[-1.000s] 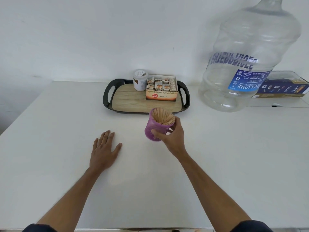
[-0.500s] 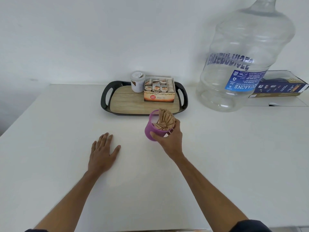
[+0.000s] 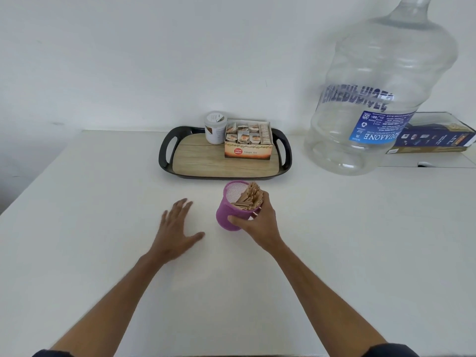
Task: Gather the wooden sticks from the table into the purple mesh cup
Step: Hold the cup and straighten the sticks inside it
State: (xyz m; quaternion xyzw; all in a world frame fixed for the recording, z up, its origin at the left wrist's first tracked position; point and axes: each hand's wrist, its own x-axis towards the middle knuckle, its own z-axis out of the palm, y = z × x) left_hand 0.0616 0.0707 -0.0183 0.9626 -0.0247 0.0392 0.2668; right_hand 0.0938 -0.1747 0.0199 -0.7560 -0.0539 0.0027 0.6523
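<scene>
The purple mesh cup (image 3: 228, 215) stands near the middle of the white table (image 3: 77, 253), just in front of the tray. A bundle of wooden sticks (image 3: 251, 199) leans inside it against the right wall, leaving the left half of the mouth bare. My right hand (image 3: 258, 222) wraps the cup's right side, thumb across its front. My left hand (image 3: 175, 233) lies flat on the table to the cup's left, fingers spread, holding nothing. I see no loose sticks on the tabletop.
A black tray with a wood-look base (image 3: 201, 161) sits behind the cup, carrying a white jar (image 3: 215, 127) and a box of tea bags (image 3: 248, 140). A big clear water bottle (image 3: 381, 99) stands at the right back, a dark blue box (image 3: 438, 137) behind it.
The cup has tipped from leaning toward me to nearly upright, and the sticks have slid to its right side. My left hand has shifted slightly toward the cup.
</scene>
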